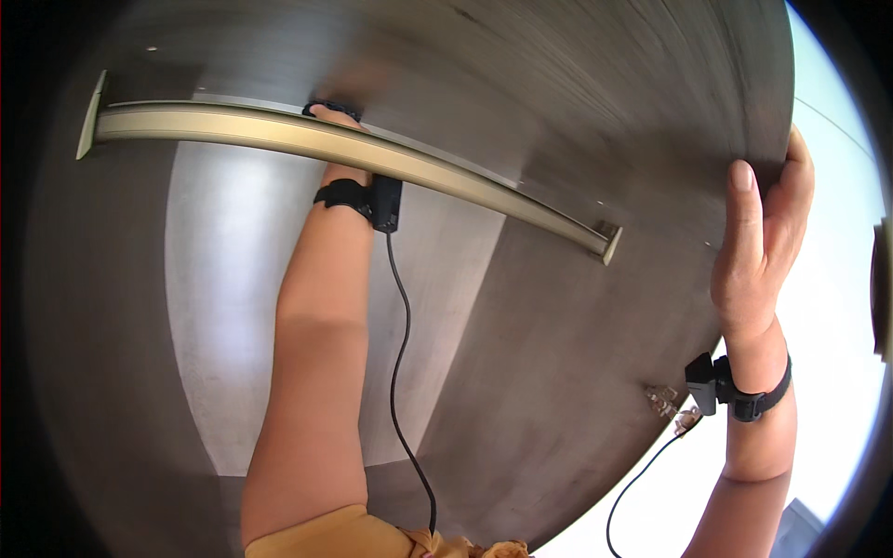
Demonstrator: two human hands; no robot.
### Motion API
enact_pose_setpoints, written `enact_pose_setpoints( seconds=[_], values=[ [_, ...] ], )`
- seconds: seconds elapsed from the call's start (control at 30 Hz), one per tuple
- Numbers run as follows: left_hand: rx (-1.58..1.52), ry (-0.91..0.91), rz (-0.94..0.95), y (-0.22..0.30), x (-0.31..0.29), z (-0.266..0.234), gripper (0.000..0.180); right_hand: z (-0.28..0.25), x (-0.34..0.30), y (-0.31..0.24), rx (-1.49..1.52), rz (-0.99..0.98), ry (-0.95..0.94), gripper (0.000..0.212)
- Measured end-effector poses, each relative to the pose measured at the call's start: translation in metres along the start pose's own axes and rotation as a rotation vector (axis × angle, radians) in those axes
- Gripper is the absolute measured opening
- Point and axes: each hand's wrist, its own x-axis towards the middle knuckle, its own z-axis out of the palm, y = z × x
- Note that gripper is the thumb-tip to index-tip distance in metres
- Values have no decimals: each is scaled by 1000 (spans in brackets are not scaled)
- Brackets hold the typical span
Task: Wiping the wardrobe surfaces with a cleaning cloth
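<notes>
Brown panel (670, 93) in narrow right grip (758, 246)

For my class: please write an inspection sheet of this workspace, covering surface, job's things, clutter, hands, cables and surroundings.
Surface: dark wood-grain panel.
Job's things: gold-coloured rail with a bracket at each end; small black item at the left hand, kind unclear.
Clutter: nothing seen.
Left hand: partly hidden behind the rail; grip cannot be told.
Right hand: grips the panel's right edge, thumb on the near face.
Cables: two black ones, left cable and right cable, each from a wrist device.
Surroundings: metal hinge at lower right; bright white area beyond the panel.
</notes>
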Motion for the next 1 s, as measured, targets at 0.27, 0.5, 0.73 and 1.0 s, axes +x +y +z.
enact_pose_setpoints(
  seconds=[0.27, 0.5, 0.73, 1.0],
  values=[
    [-127, 90, -401, -143, -85, 50, 48, -1, -2, 3, -13, -56, -36, 46],
    [20, -236, -761, -254, -132, 71, 47, -1, -1, 12, 33, -179, -30, 48],
    [-240, -542, -896, -276, -157, 78, 37, 20, 3, 26, 314, -297, 30, 52],
    [-76, -883, -461, -162, -114, 26, 44, -8, 1, 37, 547, -1, 20, 50]
  ],
)
